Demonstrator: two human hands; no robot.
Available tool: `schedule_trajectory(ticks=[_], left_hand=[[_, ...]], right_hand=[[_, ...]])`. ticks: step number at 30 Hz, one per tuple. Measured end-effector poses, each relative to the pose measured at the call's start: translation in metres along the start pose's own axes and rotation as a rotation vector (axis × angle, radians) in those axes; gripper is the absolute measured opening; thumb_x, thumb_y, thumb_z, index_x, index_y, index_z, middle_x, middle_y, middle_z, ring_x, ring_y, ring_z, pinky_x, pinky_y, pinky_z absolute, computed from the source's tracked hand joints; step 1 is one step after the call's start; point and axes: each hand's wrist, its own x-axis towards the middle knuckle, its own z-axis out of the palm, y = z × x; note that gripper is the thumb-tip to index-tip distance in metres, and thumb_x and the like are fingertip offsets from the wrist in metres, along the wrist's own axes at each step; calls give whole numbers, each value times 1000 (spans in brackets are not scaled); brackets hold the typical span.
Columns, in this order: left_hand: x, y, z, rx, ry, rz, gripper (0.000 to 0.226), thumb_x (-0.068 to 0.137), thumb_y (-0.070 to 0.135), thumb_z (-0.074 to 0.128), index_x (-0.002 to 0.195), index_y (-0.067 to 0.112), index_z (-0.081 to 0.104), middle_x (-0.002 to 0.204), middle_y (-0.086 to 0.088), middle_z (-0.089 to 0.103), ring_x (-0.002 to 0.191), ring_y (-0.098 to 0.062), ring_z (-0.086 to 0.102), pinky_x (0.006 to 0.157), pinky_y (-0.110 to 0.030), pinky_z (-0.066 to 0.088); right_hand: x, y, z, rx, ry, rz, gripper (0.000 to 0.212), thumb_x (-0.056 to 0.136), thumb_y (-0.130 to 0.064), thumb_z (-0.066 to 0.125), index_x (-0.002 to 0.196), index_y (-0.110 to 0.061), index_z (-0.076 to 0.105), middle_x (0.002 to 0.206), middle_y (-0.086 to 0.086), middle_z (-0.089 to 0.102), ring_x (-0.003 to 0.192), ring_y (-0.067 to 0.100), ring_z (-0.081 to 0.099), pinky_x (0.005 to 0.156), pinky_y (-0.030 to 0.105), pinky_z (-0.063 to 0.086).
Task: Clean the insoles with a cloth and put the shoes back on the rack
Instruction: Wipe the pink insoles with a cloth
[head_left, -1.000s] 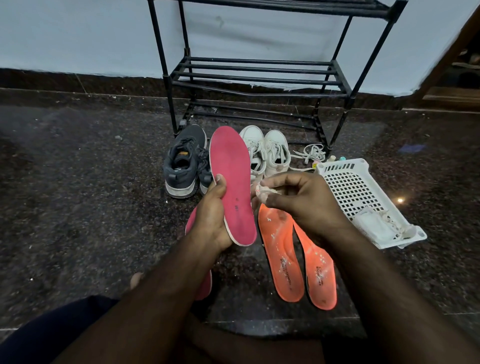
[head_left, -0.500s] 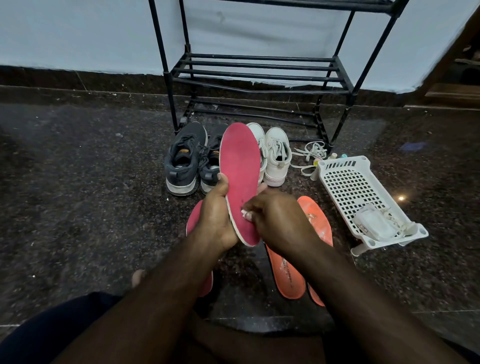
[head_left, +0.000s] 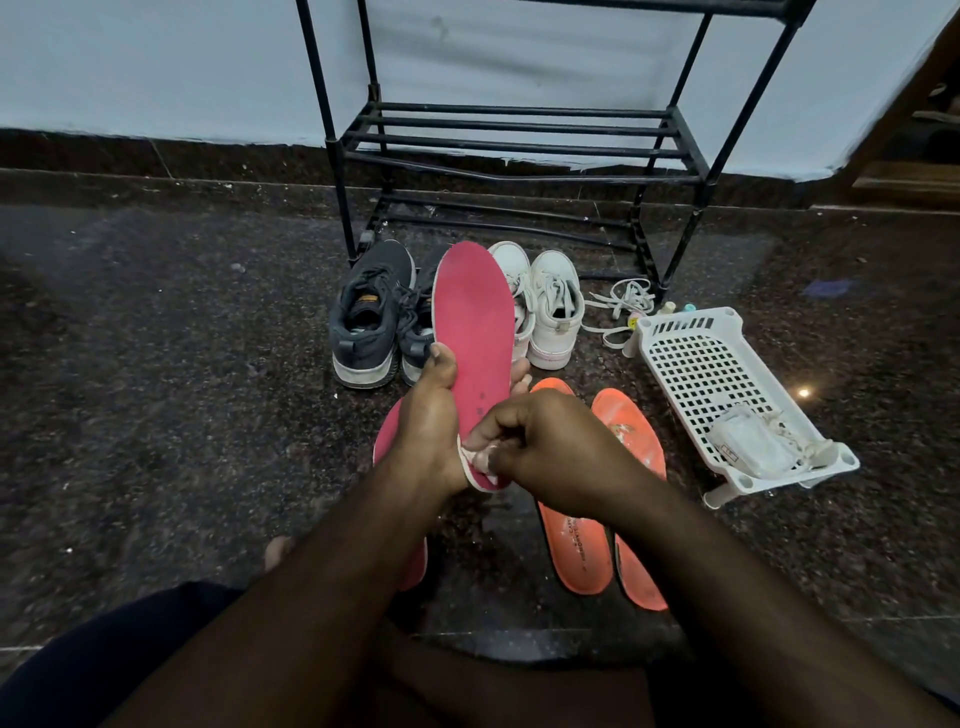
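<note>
Rack (head_left: 519, 140) shelves bare; dark sneakers (head_left: 382, 317), white sneakers (head_left: 545, 312) block its front; basket (head_left: 691, 332) right; left floor (head_left: 156, 389) open.

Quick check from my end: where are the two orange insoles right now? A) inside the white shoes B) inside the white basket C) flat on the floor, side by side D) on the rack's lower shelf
C: both orange insoles lie side by side on the dark floor, partly behind the right hand, outside the white basket.

Right of the hands, a white plastic basket (head_left: 691, 364) lies on the dark speckled floor (head_left: 156, 389), holding a white packet (head_left: 748, 441). Loose white laces (head_left: 623, 304) lie beyond it. A pale wall (head_left: 156, 62) rises farther off.
</note>
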Motion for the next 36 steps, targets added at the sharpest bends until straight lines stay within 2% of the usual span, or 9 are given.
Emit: schedule_trajectory(ticks=[7, 9, 13, 18, 21, 25, 27, 32, 36], left_hand=[[-9, -6, 4, -22, -14, -37, 77, 99, 61, 39, 143, -2, 48, 126, -25, 64, 113, -35, 65, 98, -46, 53], [-9, -10, 4, -32, -30, -17, 71, 102, 56, 38, 142, -1, 49, 112, -21, 68, 98, -31, 68, 91, -41, 57], [-4, -1, 2, -7, -51, -1, 74, 101, 62, 32, 139, 2, 50, 112, -23, 72, 95, -34, 74, 79, -47, 59], [-3, -5, 3, -33, -15, 3, 69, 103, 58, 34, 144, 4, 46, 105, -22, 72, 86, -32, 74, 64, -40, 62], [-2, -6, 2, -65, -14, 24, 70, 104, 56, 33, 144, 1, 48, 111, -23, 69, 89, -32, 73, 68, -41, 62], [1, 3, 2, -69, -23, 23, 71, 100, 65, 30, 118, 3, 61, 116, -27, 69, 102, -36, 70, 85, -51, 53], [-1, 5, 3, -77, -16, 17, 72, 100, 65, 30, 119, 2, 60, 123, -30, 66, 111, -39, 66, 90, -54, 50], [3, 1, -1, -97, 42, 58, 71, 101, 63, 33, 144, 9, 49, 126, -23, 66, 99, -35, 70, 70, -46, 61], [0, 7, 1, -72, 23, 15, 76, 99, 69, 25, 125, 6, 58, 114, -22, 72, 100, -35, 71, 87, -52, 51]], right_hand=[[10, 4, 18, -259, 319, -173, 20, 77, -14, 55, 82, -14, 75, 78, 4, 68, 77, 24, 62, 72, 37, 48], [12, 7, 8, -241, 367, -139, 15, 79, -11, 61, 83, -15, 74, 80, 2, 69, 79, 23, 64, 74, 39, 51], [2, 6, -10, 52, 96, 21, 9, 80, -11, 74, 86, -18, 76, 76, -3, 73, 70, 11, 68, 73, 36, 55], [7, 5, 9, -270, 271, -142, 18, 75, -5, 61, 83, -14, 75, 81, 4, 70, 80, 25, 64, 74, 40, 50], [12, 8, 3, -218, 365, -118, 14, 80, -7, 66, 87, -16, 74, 82, 1, 69, 80, 20, 64, 75, 35, 49], [1, 8, -2, -3, 132, 2, 14, 81, -12, 73, 91, -20, 77, 78, -12, 71, 71, -1, 62, 68, 16, 47], [0, 8, 6, -99, 209, -44, 16, 78, -8, 71, 88, -19, 76, 82, -9, 70, 77, 2, 61, 72, 18, 45], [11, 16, 9, -179, 418, -107, 13, 80, -8, 68, 87, -17, 73, 83, -2, 67, 80, 14, 61, 74, 23, 44], [0, 11, 4, 79, 201, 0, 15, 80, -11, 75, 88, -24, 75, 77, -10, 70, 68, 3, 62, 67, 21, 49]])
